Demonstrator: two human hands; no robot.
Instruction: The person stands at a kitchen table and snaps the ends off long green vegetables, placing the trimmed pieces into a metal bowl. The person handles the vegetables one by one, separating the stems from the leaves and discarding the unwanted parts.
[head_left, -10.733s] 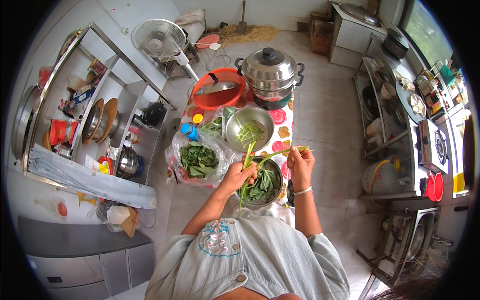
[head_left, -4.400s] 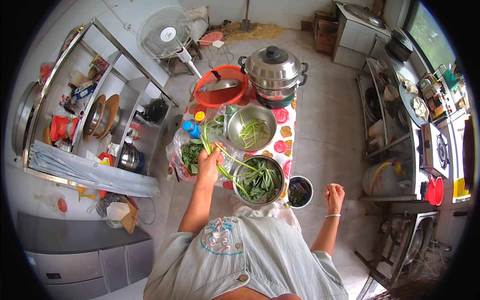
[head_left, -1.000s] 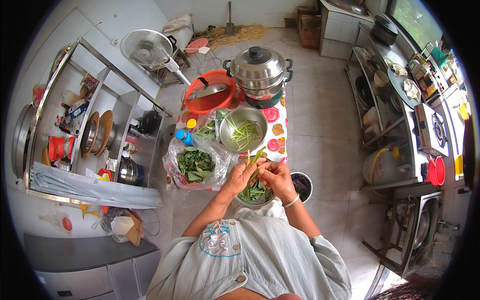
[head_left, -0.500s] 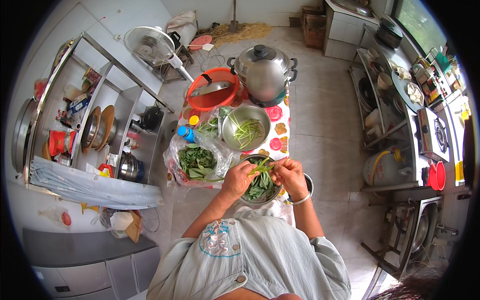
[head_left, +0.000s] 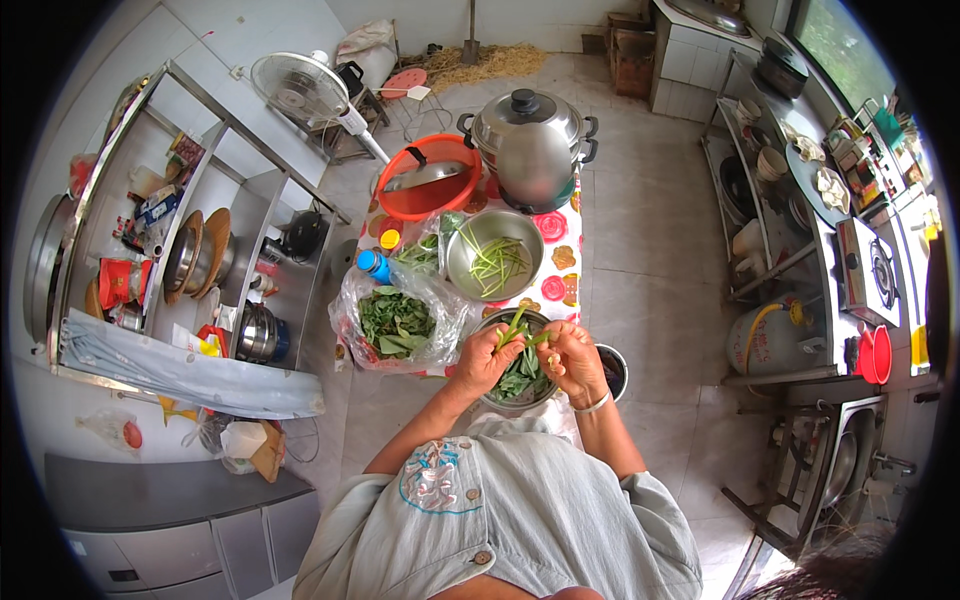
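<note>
Green leafy-vegetable stems (head_left: 515,328) are pinched in my left hand (head_left: 485,358), closed around them. Beside it my right hand (head_left: 573,360) is closed too, fingertips on a green stem piece (head_left: 539,340). Both hands are over a metal bowl (head_left: 510,405) in front of my body, which holds picked green leaves (head_left: 522,378). Past my hands stands a wider steel basin (head_left: 457,283) with trimmed green stems (head_left: 495,265) lying in it. To the left, a clear plastic bag (head_left: 452,318) lies open around a heap of leaves (head_left: 395,322).
Farther along the patterned tablecloth (head_left: 563,270) stand an orange basin (head_left: 425,208) and a large lidded steamer pot (head_left: 525,125). A blue-capped bottle (head_left: 373,265) is by the bag. A dark-filled container (head_left: 612,372) sits right of my right wrist. Shelving (head_left: 265,190) flanks the left.
My hands have drawn slightly apart and the right one has turned. The stems in my left hand now point more upward. More of the container beside my right wrist shows.
</note>
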